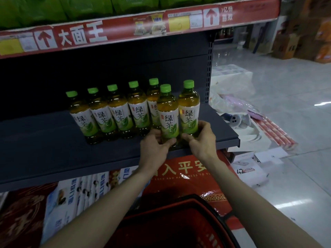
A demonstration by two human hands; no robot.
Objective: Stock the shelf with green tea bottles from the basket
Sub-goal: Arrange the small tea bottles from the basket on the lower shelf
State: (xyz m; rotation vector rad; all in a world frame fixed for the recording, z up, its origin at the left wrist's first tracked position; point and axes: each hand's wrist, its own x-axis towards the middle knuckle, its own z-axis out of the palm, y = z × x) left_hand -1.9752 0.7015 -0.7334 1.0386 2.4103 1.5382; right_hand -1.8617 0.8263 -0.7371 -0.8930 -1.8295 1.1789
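Left hand [154,145] curled round the base of a green tea bottle [168,119]; right hand [201,138] curled round the base of a second bottle [189,113] just beside it on the right. Both upright at the near right edge of a dark shelf [53,149]. Row of five more bottles [118,113] just behind, stretching left. Red basket [179,221] below, nearest.

Exposure is dim overall, with a cool cast. Overhead light reflects as bright streaks on the glossy floor [286,86] at the right of the frame. The shelf [53,149] recess lies in deep shadow. Small highlights mark the green tea bottles [167,111]. Wide-angle distortion bows the red price strip [125,27] along the top; its lettering is blurred.
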